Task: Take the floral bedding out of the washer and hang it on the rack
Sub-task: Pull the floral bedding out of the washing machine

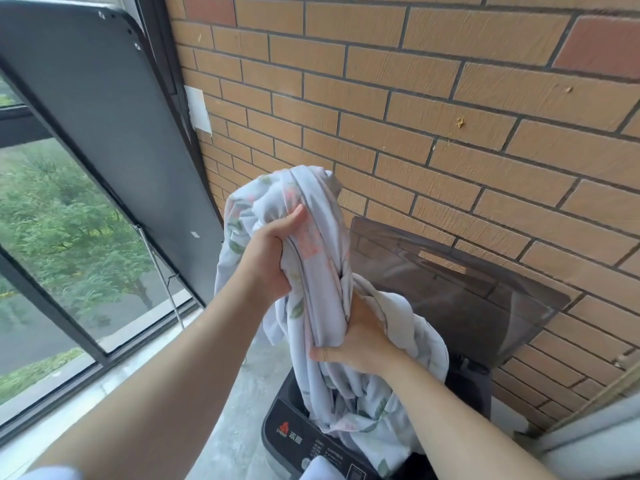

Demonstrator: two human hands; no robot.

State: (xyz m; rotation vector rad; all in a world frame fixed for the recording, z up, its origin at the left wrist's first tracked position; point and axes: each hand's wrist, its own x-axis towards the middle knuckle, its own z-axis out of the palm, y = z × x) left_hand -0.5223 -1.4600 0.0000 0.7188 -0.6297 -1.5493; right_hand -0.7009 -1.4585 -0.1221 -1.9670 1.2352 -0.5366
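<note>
A pale sleeve [52, 474] shows at the near left edge, and two bare forearms reach forward from there. Below them stands a dark top-loading washer [294, 441], its control panel carrying a red logo and white lettering. It stands on a grey concrete floor [239, 410].

The floral bedding [311, 209], white with green leaves and pink blooms, rises out of the washer's opening as a thick twisted rope. Its lower end is still down in the tub. The right hand [356, 337] is lower and nearer, and its fingers wrap tightly round the twist just above the opening. The left hand [273, 258] is higher and farther, and it clenches the same rope with the thumb pressed into the cloth. Above that hand the fabric loops over and hangs down on the left.

Behind the bedding, the washer's tinted see-through lid [450, 289] stands raised against the brick wall [450, 98], which is tan with a few reddish bricks and dark joints. A small white plate [199, 109] sits on the wall near its left end.

To the left, a dark-framed window [52, 323] looks out on green trees [62, 220]. A dark panel [114, 126] tilts in front of it. A thin metal rod [162, 282] runs down beside the sill, possibly part of a rack, though it is too slight to tell.
</note>
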